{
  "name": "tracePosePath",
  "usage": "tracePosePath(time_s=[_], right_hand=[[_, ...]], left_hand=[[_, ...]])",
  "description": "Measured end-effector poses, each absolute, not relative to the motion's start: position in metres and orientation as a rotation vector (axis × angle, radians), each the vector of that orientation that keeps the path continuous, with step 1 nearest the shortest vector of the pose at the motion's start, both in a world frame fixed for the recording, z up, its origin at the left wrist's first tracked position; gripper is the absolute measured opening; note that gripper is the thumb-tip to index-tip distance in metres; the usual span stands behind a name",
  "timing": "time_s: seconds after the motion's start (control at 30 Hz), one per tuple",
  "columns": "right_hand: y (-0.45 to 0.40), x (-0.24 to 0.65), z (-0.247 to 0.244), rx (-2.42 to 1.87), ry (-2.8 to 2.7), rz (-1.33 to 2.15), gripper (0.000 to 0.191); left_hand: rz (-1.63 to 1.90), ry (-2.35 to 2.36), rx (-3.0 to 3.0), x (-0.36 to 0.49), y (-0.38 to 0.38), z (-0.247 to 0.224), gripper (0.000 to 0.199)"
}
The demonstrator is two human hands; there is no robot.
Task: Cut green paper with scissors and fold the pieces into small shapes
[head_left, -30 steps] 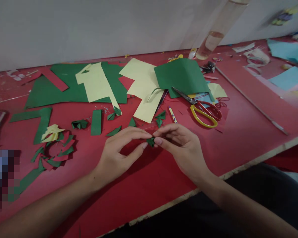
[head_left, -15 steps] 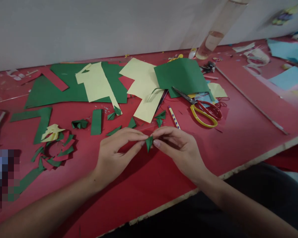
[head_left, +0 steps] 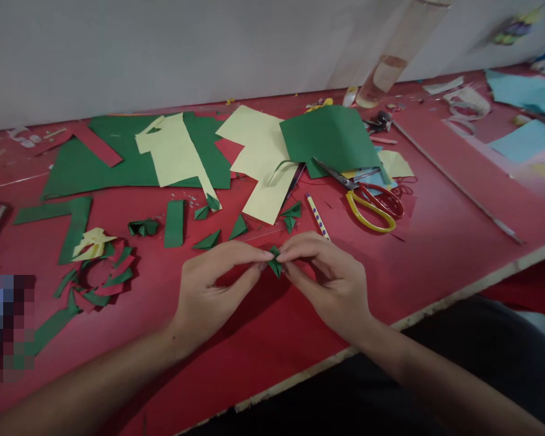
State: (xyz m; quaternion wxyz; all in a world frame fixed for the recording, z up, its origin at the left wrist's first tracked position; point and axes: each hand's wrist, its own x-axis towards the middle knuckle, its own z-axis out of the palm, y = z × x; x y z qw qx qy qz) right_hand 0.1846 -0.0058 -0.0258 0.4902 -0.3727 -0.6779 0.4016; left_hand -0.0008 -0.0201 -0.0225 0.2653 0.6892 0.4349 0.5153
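Between my fingertips is a small folded green paper piece (head_left: 275,266), pointed at its lower end. My left hand (head_left: 220,281) pinches it from the left with thumb and forefinger. From the other side my right hand (head_left: 329,278) pinches it the same way, partly covering it. Just beyond my hands lie more folded green pieces (head_left: 238,226) and a flat green paper strip (head_left: 174,223). Left of my left hand rests a ring of folded red and green paper (head_left: 122,272), with a crumpled yellow paper shape (head_left: 92,243) at its upper edge.
Scissors (head_left: 372,211) with red and yellow handles lie beyond my right hand, near a dotted pen (head_left: 317,217). Green sheets (head_left: 329,139) and pale yellow sheets (head_left: 258,145) spread along the back. A tall bottle (head_left: 386,75) leans by the wall.
The green piece has turned slightly between my fingers, and its upper part now shows above the fingertips. My right thumb has shifted a little. The table things have not moved.
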Motion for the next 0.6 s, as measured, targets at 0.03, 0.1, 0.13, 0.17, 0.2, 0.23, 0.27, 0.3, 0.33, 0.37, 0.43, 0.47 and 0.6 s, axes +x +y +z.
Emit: tracePosePath(time_s=[0.03, 0.1, 0.13, 0.17, 0.2, 0.23, 0.27, 0.3, 0.33, 0.37, 0.43, 0.47, 0.6], right_hand=[[-0.0057, 0.1845, -0.0250, -0.916, -1.650, 0.972, 0.023], [-0.0056, 0.1840, -0.0239, -0.934, -1.650, 0.975, 0.023], [-0.0056, 0.1837, -0.0236, -0.936, -1.650, 0.980, 0.023], [-0.0057, 0.1835, -0.0235, -0.931, -1.653, 0.986, 0.023], [-0.0057, 0.1833, -0.0235, -0.926, -1.657, 0.993, 0.023], [-0.0059, 0.1832, -0.0235, -0.922, -1.660, 1.002, 0.023], [-0.0061, 0.1831, -0.0235, -0.919, -1.660, 1.011, 0.023], [-0.0063, 0.1832, -0.0234, -0.917, -1.661, 1.016, 0.023], [-0.0065, 0.1833, -0.0233, -0.916, -1.662, 1.018, 0.022], [-0.0067, 0.1834, -0.0232, -0.917, -1.663, 1.016, 0.022], [-0.0069, 0.1836, -0.0231, -0.923, -1.664, 1.005, 0.022], [-0.0068, 0.1837, -0.0231, -0.931, -1.662, 1.001, 0.023], [-0.0057, 0.1835, -0.0239, -0.972, -1.630, 0.998, 0.023]], left_hand=[[1.388, 1.177, 1.875, -0.0010, -0.0199, -0.0221, 0.025], [1.374, 1.191, 1.883, -0.0012, -0.0198, -0.0215, 0.024], [1.369, 1.193, 1.880, -0.0013, -0.0199, -0.0214, 0.024], [1.367, 1.192, 1.872, -0.0014, -0.0201, -0.0214, 0.024], [1.365, 1.190, 1.858, -0.0016, -0.0204, -0.0215, 0.023], [1.363, 1.188, 1.842, -0.0019, -0.0207, -0.0218, 0.023], [1.361, 1.186, 1.824, -0.0021, -0.0209, -0.0221, 0.022], [1.356, 1.187, 1.807, -0.0023, -0.0211, -0.0224, 0.022], [1.347, 1.187, 1.793, -0.0023, -0.0213, -0.0226, 0.022], [1.335, 1.190, 1.778, -0.0022, -0.0214, -0.0227, 0.022], [1.320, 1.203, 1.711, -0.0009, -0.0216, -0.0224, 0.022], [1.309, 1.211, 1.656, 0.0001, -0.0217, -0.0220, 0.020], [1.253, 1.188, 1.413, 0.0054, -0.0208, -0.0201, 0.011]])
